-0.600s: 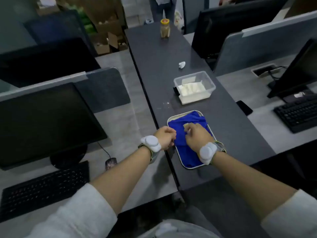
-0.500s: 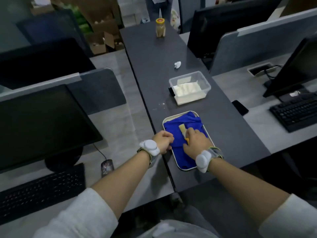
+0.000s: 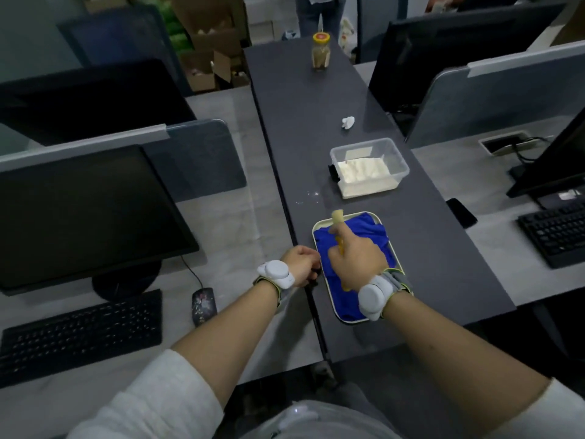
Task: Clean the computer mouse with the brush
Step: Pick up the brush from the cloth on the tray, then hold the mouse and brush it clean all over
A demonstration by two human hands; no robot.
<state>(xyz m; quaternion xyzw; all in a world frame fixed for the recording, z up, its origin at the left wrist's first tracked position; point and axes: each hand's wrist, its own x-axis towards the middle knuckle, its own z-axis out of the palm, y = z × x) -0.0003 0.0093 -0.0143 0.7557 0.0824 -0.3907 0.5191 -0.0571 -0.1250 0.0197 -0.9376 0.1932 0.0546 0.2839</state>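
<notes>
— What is held? 
— A small yellow-handled brush (image 3: 337, 224) is grasped in the right hand (image 3: 354, 263), bristles beyond the fingers (image 3: 336, 230), over the blue cloth (image 3: 367, 231) in the cream tray (image 3: 319, 228). The left hand (image 3: 299, 264) is clenched on something dark, hard to identify.

— And the mouse? 
— The dark patterned computer mouse (image 3: 203, 304) is left untouched on the counter (image 3: 240, 223), well left of both hands; no cleaning is begun.

Clear tub (image 3: 369, 167) of white stuff — jar (image 3: 321, 55) beyond, both on dark desk (image 3: 297, 128).

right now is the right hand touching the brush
Touching. The head view shows the right hand closed around the brush handle, bristle end sticking out above the fingers, over the blue cloth.
</notes>
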